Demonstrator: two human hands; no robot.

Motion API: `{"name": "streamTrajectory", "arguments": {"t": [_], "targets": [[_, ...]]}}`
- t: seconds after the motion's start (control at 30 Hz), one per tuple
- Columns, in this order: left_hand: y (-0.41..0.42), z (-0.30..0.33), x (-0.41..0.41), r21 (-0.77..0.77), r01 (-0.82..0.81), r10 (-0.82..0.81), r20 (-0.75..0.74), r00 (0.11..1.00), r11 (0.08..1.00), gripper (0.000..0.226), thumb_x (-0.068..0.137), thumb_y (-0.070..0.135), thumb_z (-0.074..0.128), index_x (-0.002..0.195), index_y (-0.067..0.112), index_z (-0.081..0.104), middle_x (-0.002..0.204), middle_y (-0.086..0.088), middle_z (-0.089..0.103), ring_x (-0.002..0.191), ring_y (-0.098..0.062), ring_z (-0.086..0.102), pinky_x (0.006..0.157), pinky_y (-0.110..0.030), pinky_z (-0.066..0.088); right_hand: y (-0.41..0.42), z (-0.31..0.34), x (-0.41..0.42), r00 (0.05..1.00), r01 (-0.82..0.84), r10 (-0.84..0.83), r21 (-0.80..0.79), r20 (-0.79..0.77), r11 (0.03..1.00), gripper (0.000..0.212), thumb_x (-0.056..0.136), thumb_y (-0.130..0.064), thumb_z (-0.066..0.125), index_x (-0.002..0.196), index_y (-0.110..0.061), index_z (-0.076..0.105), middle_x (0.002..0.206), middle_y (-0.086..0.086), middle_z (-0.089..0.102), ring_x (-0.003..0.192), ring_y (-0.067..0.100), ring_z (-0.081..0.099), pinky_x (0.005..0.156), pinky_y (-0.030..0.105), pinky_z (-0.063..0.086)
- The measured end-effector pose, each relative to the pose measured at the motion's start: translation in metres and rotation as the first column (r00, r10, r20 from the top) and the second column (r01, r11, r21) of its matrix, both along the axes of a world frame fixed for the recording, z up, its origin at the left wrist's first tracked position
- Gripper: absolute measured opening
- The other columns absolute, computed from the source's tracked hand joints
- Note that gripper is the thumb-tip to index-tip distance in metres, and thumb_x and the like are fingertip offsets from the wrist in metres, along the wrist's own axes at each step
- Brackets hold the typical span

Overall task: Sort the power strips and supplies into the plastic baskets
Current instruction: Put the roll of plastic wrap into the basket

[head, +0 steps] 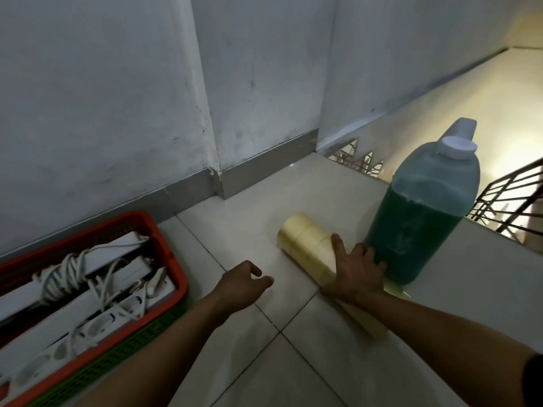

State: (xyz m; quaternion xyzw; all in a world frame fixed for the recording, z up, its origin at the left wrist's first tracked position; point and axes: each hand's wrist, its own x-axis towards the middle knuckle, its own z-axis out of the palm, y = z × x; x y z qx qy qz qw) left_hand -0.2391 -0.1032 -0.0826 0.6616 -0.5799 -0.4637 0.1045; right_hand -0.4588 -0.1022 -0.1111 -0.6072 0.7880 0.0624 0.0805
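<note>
An orange plastic basket (173, 259) at the lower left holds several white power strips (88, 312) with coiled cords. It sits on a green basket (123, 353). A long stack of yellowish tape rolls (305, 242) lies on the floor tiles in the middle. My right hand (355, 268) rests flat on the near part of that stack, fingers spread, beside a jug. My left hand (246, 282) hovers over the floor left of the rolls, fingers loosely curled, holding nothing.
A large jug of green liquid (423, 218) with a white cap stands right of the tape rolls. A grey wall with a baseboard (264, 171) runs behind. At the right the floor ends at a stairwell with a dark metal railing (511, 201).
</note>
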Motion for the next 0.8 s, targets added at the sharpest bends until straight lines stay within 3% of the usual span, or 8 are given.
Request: {"name": "streamTrajectory", "arguments": {"t": [0.1, 0.23, 0.33, 0.43, 0.5, 0.57, 0.67, 0.8], "targets": [[0.004, 0.011, 0.021, 0.036, -0.109, 0.112, -0.103, 0.988, 0.993, 0.03, 0.089, 0.038, 0.058, 0.108, 0.015, 0.055, 0.102, -0.007, 0.063, 0.087, -0.02, 0.062, 0.073, -0.03, 0.051, 0.006, 0.007, 0.018, 0.998, -0.022, 0.023, -0.011, 0.06, 1.0, 0.122, 0.059, -0.065, 0.073, 0.146, -0.03, -0.004, 0.138, 0.021, 0.033, 0.128, 0.041, 0.03, 0.098, 0.052, 0.038], [0.012, 0.03, 0.051, 0.091, -0.226, 0.242, -0.23, 0.943, 0.97, 0.022, 0.092, 0.032, 0.056, 0.104, 0.014, 0.055, 0.107, -0.008, 0.062, 0.087, -0.017, 0.062, 0.074, -0.03, 0.051, 0.011, 0.029, 0.047, 0.985, -0.169, 0.172, -0.112, 0.019, 0.979, 0.12, 0.057, -0.066, 0.072, 0.146, -0.029, 0.001, 0.132, 0.017, 0.039, 0.12, 0.037, 0.037, 0.097, 0.05, 0.039], [0.019, 0.05, 0.074, 0.125, -0.343, 0.365, -0.343, 0.866, 0.931, 0.042, 0.091, 0.034, 0.058, 0.124, 0.011, 0.047, 0.122, -0.014, 0.057, 0.098, -0.024, 0.06, 0.077, -0.034, 0.052, 0.015, 0.05, 0.074, 0.954, -0.29, 0.3, -0.208, 0.017, 0.934, 0.118, 0.056, -0.063, 0.071, 0.146, -0.031, 0.002, 0.131, 0.014, 0.04, 0.116, 0.033, 0.037, 0.095, 0.047, 0.038], [0.034, 0.072, 0.107, -0.051, -0.496, 0.446, -0.367, 0.817, 0.867, 0.064, 0.087, 0.042, 0.06, 0.139, 0.014, 0.034, 0.14, -0.013, 0.046, 0.107, -0.025, 0.057, 0.088, -0.04, 0.049, 0.025, 0.07, 0.107, 0.897, -0.431, 0.44, -0.286, -0.037, 0.856, 0.116, 0.055, -0.063, 0.069, 0.146, -0.032, 0.004, 0.129, 0.011, 0.04, 0.112, 0.029, 0.038, 0.091, 0.042, 0.039], [0.049, 0.086, 0.132, -0.184, -0.561, 0.476, -0.36, 0.803, 0.807, 0.068, 0.086, 0.047, 0.058, 0.141, 0.016, 0.031, 0.143, -0.008, 0.043, 0.107, -0.022, 0.054, 0.085, -0.037, 0.046, 0.033, 0.08, 0.13, 0.835, -0.545, 0.537, -0.32, -0.122, 0.774, 0.114, 0.051, -0.062, 0.068, 0.144, -0.032, 0.009, 0.125, 0.011, 0.046, 0.105, 0.029, 0.043, 0.083, 0.041, 0.041], [0.068, 0.094, 0.159, -0.256, -0.599, 0.502, -0.355, 0.788, 0.759, 0.067, 0.086, 0.051, 0.055, 0.139, 0.015, 0.036, 0.142, -0.006, 0.044, 0.119, -0.025, 0.05, 0.084, -0.033, 0.041, 0.041, 0.088, 0.157, 0.749, -0.657, 0.633, -0.349, -0.198, 0.668, 0.115, 0.043, -0.061, 0.071, 0.14, -0.028, 0.019, 0.116, 0.014, 0.055, 0.095, 0.031, 0.051, 0.075, 0.041, 0.045], [0.099, 0.095, 0.198, -0.271, -0.683, 0.577, -0.379, 0.723, 0.678, 0.057, 0.088, 0.051, 0.052, 0.129, 0.012, 0.047, 0.122, -0.002, 0.05, 0.114, -0.024, 0.05, 0.084, -0.032, 0.039, 0.049, 0.098, 0.205, 0.583, -0.801, 0.753, -0.372, -0.305, 0.469, 0.115, 0.039, -0.063, 0.076, 0.139, -0.025, 0.032, 0.113, 0.019, 0.06, 0.091, 0.034, 0.058, 0.072, 0.047, 0.051], [0.145, 0.082, 0.253, -0.194, -0.893, 0.748, -0.49, 0.448, 0.407, 0.037, 0.087, 0.047, 0.056, 0.099, 0.012, 0.054, 0.111, -0.011, 0.059, 0.097, -0.026, 0.055, 0.088, -0.037, 0.048, 0.063, 0.113, 0.277, 0.355, -0.921, 0.832, -0.312, -0.427, 0.233, 0.116, 0.039, -0.064, 0.078, 0.14, -0.025, 0.036, 0.116, 0.021, 0.06, 0.095, 0.036, 0.06, 0.073, 0.051, 0.051]]}}
